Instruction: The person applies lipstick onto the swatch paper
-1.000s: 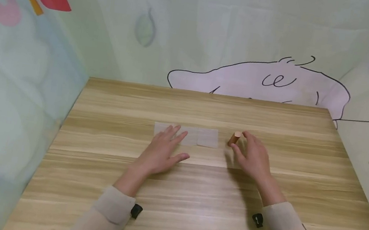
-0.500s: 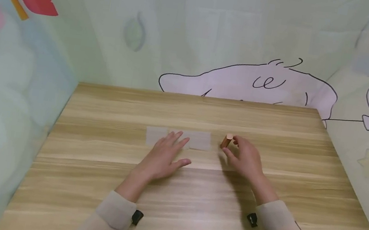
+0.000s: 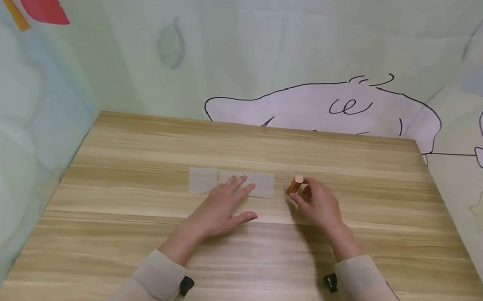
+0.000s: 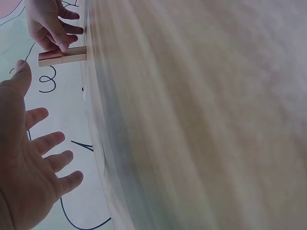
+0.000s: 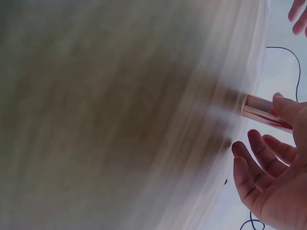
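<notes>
A copper-coloured lipstick (image 3: pixel 295 185) stands upright on the wooden table, its flat top facing up. My right hand (image 3: pixel 320 204) pinches it between thumb and index finger; in the right wrist view the thumb lies across the tube (image 5: pixel 264 112) while the other fingers curl loosely below. Left of it, thin whitish sheets lie flat in a row: a left sheet (image 3: pixel 202 180) and a right sheet (image 3: pixel 264 185). My left hand (image 3: pixel 220 210) reaches over this row with spread fingers, fingertips overlapping the middle part. In the left wrist view its thumb points towards the lipstick (image 4: pixel 62 57).
The wood-grain table (image 3: pixel 137 254) ends at a back edge against a printed cloth backdrop (image 3: pixel 248 42). More printed cloth hangs along the left and right sides. A black device (image 3: pixel 331 282) is at the right wrist, another black device (image 3: pixel 186 286) at the left.
My left hand has slid right along the sheets, uncovering the left sheet and a narrow gap beside it. My right fingers have drawn closer round the lipstick. The head view has shifted slightly.
</notes>
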`<state>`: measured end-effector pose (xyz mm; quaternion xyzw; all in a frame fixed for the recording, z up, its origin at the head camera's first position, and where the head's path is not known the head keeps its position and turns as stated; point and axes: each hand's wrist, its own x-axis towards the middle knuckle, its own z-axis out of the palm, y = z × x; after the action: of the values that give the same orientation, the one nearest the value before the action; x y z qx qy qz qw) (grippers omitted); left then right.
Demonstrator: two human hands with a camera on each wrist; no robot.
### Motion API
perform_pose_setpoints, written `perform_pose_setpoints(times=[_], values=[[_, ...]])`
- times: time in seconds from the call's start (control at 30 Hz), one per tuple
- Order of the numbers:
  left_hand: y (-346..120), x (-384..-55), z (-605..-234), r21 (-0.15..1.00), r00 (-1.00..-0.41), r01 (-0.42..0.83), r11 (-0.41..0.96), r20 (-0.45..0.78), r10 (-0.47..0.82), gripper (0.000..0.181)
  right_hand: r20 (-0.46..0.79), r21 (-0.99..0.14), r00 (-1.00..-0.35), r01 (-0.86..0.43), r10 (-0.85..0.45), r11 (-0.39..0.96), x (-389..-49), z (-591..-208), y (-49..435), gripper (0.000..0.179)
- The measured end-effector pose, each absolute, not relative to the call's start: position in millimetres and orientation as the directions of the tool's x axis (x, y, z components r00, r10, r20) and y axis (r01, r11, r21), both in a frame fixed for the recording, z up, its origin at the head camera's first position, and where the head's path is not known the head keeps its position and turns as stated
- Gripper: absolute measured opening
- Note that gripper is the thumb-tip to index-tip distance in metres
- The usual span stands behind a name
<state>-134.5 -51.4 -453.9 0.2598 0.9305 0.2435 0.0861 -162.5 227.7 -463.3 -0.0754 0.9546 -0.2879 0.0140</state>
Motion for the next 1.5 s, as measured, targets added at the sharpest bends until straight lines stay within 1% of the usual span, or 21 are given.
perform_pose_setpoints(times=[0.2,0.33,0.47,0.87,0.97,1.33,1.5], values=[[-45.0,-137.2,-455.1,0.491,-0.846,0.439,0.752,-0.056,0.531,0.074,0.013,-0.572,-0.985,-0.147,-0.17,0.807,-168.2,-466.3,229.3,0.035],[-40.8,-140.0,-456.4,0.474,-0.841,0.45,0.757,-0.06,0.538,0.075,-0.006,-0.577,-0.985,-0.138,-0.174,0.805,-172.9,-467.2,230.3,0.031],[-35.6,-142.8,-457.0,0.481,-0.832,0.463,0.744,-0.052,0.552,0.076,-0.02,-0.58,-0.983,-0.135,-0.18,0.803,-175.8,-467.1,231.4,0.027],[-23.8,-147.5,-458.3,0.482,-0.821,0.459,0.746,-0.089,0.563,0.076,-0.001,-0.586,-0.976,-0.175,-0.217,0.791,-180.2,-467.5,230.9,0.02],[-23.3,-147.6,-457.7,0.482,-0.821,0.461,0.745,-0.086,0.564,0.076,0.011,-0.59,-0.975,-0.186,-0.223,0.785,-180.9,-468.0,230.5,0.016],[-23.1,-149.5,-455.9,0.485,-0.82,0.47,0.738,-0.07,0.569,0.077,0.081,-0.609,-0.966,-0.244,-0.248,0.754,-177.5,-464.5,225.1,0.012],[-23.4,-150.5,-451.7,0.498,-0.82,0.475,0.726,-0.051,0.571,0.076,0.141,-0.634,-0.947,-0.31,-0.288,0.709,-174.0,-457.0,218.6,0.008]])
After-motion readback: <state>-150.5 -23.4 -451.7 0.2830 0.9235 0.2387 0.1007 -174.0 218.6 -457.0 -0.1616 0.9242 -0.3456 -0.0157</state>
